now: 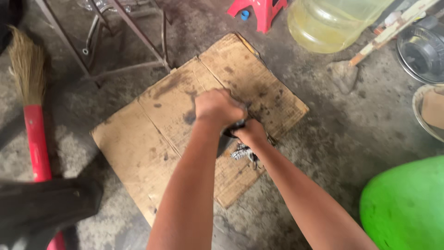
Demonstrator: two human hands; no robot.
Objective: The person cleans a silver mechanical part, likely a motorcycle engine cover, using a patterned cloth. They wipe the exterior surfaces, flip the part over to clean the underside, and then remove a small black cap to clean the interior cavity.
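Observation:
Both my hands meet over a stained, flattened cardboard sheet (152, 139) on the concrete floor. My left hand (218, 107) is a closed fist on top of a dark object (233, 126), most of which is hidden. Just beneath it, my right hand (252, 133) is also closed around that dark object. A small silvery, toothed metal part (241, 152) shows just below my right wrist, resting on the cardboard. What the dark object is cannot be made out.
A broom with a red handle (36, 139) lies at the left. A metal frame (125, 41) stands behind the cardboard, with a red plastic stool (259, 11) and a large yellowish jug (328, 23) beyond. A green rounded object (407, 203) is at right; a metal bowl (423, 51) farther back.

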